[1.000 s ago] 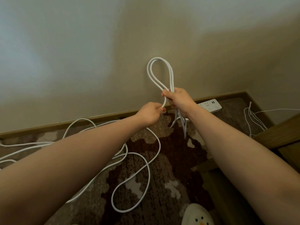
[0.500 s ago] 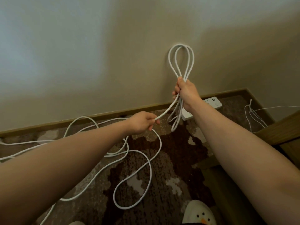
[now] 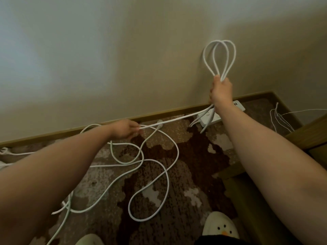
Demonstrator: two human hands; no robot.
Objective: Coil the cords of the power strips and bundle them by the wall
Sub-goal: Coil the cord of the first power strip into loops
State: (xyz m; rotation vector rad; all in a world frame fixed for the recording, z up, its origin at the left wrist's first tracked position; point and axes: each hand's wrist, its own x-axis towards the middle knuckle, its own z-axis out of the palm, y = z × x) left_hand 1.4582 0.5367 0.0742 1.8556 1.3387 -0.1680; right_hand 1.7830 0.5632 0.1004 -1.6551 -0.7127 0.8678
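Note:
My right hand [image 3: 220,93] grips a bunch of white cord loops [image 3: 219,59] that stand up above the fist against the wall. From under that fist a stretch of the same white cord [image 3: 177,119] runs taut down and left to my left hand [image 3: 126,129], which pinches it. Behind my right forearm a white power strip [image 3: 210,118] lies on the floor by the skirting board. The loose part of the cord [image 3: 150,175] sprawls in big curves over the patterned carpet below my left arm.
A brown skirting board [image 3: 70,129] runs along the beige wall. Thin white wires [image 3: 279,119] lie in the right corner beside a wooden furniture edge [image 3: 307,131]. More white cord [image 3: 7,152] lies at the far left. Slippered feet [image 3: 220,225] show at the bottom.
My right hand has risen and moved right with the loops, which now number three. My left hand has slid left along the cord, drawing the span between the hands straight.

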